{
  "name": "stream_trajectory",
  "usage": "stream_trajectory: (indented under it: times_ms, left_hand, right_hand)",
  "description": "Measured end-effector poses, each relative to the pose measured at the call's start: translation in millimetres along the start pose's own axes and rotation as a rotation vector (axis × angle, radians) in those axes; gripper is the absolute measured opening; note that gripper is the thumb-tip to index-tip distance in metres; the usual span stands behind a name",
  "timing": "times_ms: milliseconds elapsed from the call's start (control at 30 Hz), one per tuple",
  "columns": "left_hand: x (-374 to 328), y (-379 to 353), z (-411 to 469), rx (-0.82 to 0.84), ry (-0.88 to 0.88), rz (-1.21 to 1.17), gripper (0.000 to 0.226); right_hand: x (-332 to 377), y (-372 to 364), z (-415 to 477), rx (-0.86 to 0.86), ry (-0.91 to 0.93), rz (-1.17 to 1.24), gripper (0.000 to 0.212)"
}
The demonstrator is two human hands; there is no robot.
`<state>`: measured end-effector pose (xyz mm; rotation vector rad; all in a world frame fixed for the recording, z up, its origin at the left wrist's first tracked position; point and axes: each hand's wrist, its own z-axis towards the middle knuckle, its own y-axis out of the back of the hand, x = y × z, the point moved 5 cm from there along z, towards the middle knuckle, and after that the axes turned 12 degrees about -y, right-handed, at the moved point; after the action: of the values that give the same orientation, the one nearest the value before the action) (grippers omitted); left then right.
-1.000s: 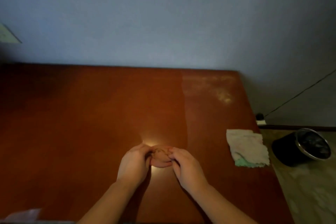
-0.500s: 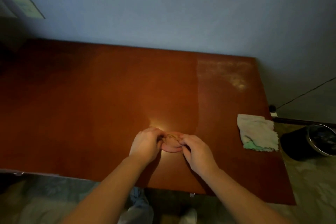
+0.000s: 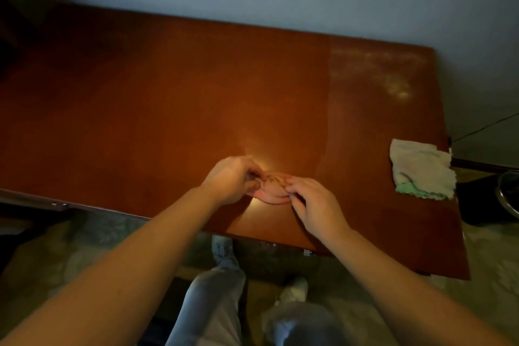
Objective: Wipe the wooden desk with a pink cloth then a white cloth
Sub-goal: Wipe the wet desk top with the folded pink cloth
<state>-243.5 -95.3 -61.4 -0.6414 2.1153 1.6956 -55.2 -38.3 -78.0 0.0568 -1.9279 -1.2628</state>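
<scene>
A small bunched pink cloth (image 3: 273,188) lies on the wooden desk (image 3: 168,98) near its front edge. My left hand (image 3: 231,181) pinches the cloth's left side with curled fingers. My right hand (image 3: 314,202) pinches its right side. Both hands cover part of the cloth. A folded white cloth (image 3: 421,168) with a green edge lies on the desk at the right edge, apart from my hands.
A pale dusty patch (image 3: 387,76) marks the desk's far right corner. A dark round bin (image 3: 505,196) stands on the floor right of the desk, with a cable (image 3: 483,128) along the wall. My legs and shoes (image 3: 224,253) are below the front edge.
The view has pulled back and tilted down, so the desk's front edge and my legs show now. Both hands stay pinching the pink cloth at the same spot on the desk.
</scene>
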Motion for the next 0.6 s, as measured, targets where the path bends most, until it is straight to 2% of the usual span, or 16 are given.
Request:
stream_trajectory:
  times_ms: [200, 367, 467, 600]
  left_hand:
    - [5.6, 11.4, 15.6, -0.095, 0.055, 0.007, 0.024]
    - [-0.9, -3.9, -17.5, 0.008, 0.002, -0.003, 0.018]
    - [-2.5, -0.7, -7.3, 0.032, -0.042, 0.046, 0.018]
    - [0.5, 7.2, 11.5, -0.068, -0.005, 0.093, 0.019]
  right_hand:
    - [5.4, 6.5, 42.6, -0.011, -0.072, -0.025, 0.023]
    - [6.4, -2.6, -12.7, 0.025, -0.018, 0.008, 0.024]
    - [5.0, -7.3, -15.0, 0.008, -0.007, 0.012, 0.024]
    - [7.0, -3.1, 17.0, 0.011, -0.063, -0.017, 0.024]
